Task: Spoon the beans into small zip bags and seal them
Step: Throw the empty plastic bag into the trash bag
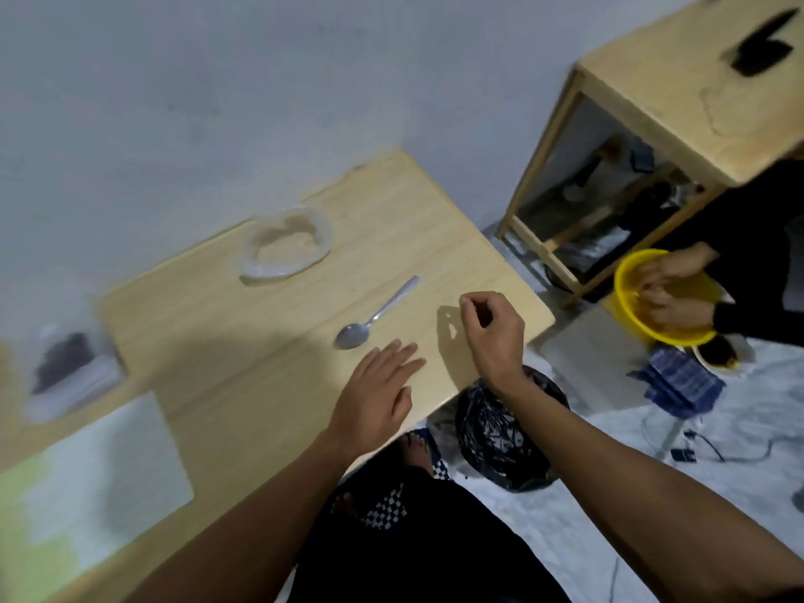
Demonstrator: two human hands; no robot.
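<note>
A metal spoon (376,315) lies on the wooden table (269,341), bowl end toward me. Farther back sits a clear plastic bag (285,248), lying open with pale contents inside. My left hand (378,385) rests flat on the table just below the spoon, fingers straight. My right hand (491,328) hovers near the table's right edge with its fingers curled toward the thumb; I see nothing held between them. The whole view is blurred.
At the table's left edge stands a blurred clear container (74,367) with dark contents, and a white sheet (108,472) lies nearer me. A black bag (504,437) sits on the floor. To the right, another person's hands are in a yellow bowl (644,298) beside a second wooden table (678,97).
</note>
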